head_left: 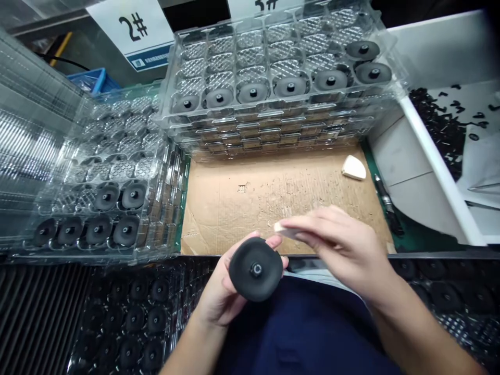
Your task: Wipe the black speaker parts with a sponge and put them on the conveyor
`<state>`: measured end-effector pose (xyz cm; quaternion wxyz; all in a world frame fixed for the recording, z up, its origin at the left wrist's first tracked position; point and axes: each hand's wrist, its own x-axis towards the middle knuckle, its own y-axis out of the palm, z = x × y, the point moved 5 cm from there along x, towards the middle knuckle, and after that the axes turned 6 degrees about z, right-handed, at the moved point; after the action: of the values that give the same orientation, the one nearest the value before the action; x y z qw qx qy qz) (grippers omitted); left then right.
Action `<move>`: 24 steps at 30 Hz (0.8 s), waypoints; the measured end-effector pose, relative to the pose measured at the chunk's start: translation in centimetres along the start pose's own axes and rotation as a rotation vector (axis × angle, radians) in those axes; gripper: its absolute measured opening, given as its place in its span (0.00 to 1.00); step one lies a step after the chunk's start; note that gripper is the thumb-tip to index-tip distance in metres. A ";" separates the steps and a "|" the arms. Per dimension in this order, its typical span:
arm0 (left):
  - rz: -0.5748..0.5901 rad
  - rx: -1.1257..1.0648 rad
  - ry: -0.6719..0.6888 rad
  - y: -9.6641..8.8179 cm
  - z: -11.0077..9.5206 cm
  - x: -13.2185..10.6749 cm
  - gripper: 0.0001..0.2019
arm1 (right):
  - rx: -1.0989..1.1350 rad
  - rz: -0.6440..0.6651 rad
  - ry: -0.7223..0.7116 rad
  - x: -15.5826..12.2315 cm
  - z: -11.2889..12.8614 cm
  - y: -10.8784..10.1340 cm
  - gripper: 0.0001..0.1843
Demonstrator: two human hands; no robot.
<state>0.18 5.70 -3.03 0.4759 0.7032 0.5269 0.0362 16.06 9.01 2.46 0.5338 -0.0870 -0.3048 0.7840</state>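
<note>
Black and dished, the rounded part [242, 284] rests in the half-curled left hand [222, 298], face up, presumably to keep its hub [256, 269] exposed; the nearly closed right hand [339, 244] pinches a white pad [279, 227] near the left.

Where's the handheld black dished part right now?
In the head view, the black dished part is low, about centre, in the left hand, by the cardboard's near edge. The right hand is up and to its right.

Factory wkshop w/ parts trays [269, 130]
</note>
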 end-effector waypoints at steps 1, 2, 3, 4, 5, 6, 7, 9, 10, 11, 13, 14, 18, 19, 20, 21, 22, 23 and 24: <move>0.045 -0.044 0.015 0.0 -0.2 -0.1 0.29 | 0.017 -0.015 0.110 -0.9 -1.4 0.1 0.13; 0.089 -0.086 0.033 0.0 -0.4 -0.2 0.28 | 0.042 -0.015 0.209 -2.0 -2.6 0.5 0.12; 0.123 -0.119 0.052 0.0 -0.4 -0.2 0.26 | 0.071 0.008 0.288 -3.1 -3.7 1.2 0.12; 0.147 -0.139 0.067 -0.1 -0.4 -0.2 0.24 | 0.097 0.045 0.348 -4.2 -4.5 2.1 0.11; 0.166 -0.157 0.072 -0.2 -0.3 -0.2 0.22 | 0.114 0.083 0.387 -5.1 -5.2 2.9 0.11; 0.180 -0.173 0.071 -0.2 -0.2 -0.2 0.21 | 0.119 0.115 0.417 -5.8 -5.6 3.6 0.11; 0.192 -0.181 0.064 -0.2 0.0 -0.1 0.21 | 0.116 0.130 0.441 -6.2 -5.9 4.0 0.12; 0.210 -0.185 0.044 0.2 0.3 0.0 0.21 | 0.099 0.102 0.477 -6.4 -5.7 3.7 0.12; 0.218 -0.182 0.033 0.4 0.3 0.0 0.21 | 0.091 0.056 0.483 -6.1 -5.2 3.1 0.12; 0.224 -0.179 0.026 0.7 0.4 0.0 0.22 | 0.083 -0.012 0.474 -5.6 -4.4 2.2 0.12; 0.243 -0.161 0.014 1.3 0.5 0.0 0.23 | 0.061 -0.168 0.366 -4.2 -1.8 0.2 0.12; 0.248 -0.143 0.014 1.5 0.6 -0.1 0.22 | 0.041 -0.215 0.256 -3.3 -0.1 -0.4 0.14; 0.097 -0.043 0.090 0.5 1.0 -0.8 0.18 | -0.063 -0.105 -0.218 -0.9 5.3 0.2 0.14; 0.033 -0.018 0.101 0.0 1.2 -1.0 0.20 | -0.090 -0.041 -0.215 -0.6 5.5 0.8 0.15; -0.024 0.001 0.102 -0.5 1.3 -1.3 0.23 | -0.122 0.006 -0.161 -0.5 5.4 1.3 0.15; -0.058 0.013 0.100 -0.9 1.5 -1.5 0.27 | -0.166 0.035 -0.085 -0.6 5.1 1.6 0.15; -0.072 0.022 0.093 -1.1 1.7 -1.7 0.30 | -0.218 0.042 -0.027 -0.7 4.9 1.9 0.16; -0.072 0.026 0.090 -1.0 1.9 -1.8 0.31 | -0.259 0.035 -0.023 -0.8 5.0 2.0 0.16; -0.056 0.030 0.081 -0.7 2.0 -1.9 0.32 | -0.275 0.007 -0.077 -0.8 5.5 2.1 0.17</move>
<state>-0.05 2.96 -3.81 0.4445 0.6932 0.5657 0.0431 12.19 5.62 5.53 0.5017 -0.1302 -0.4295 0.7395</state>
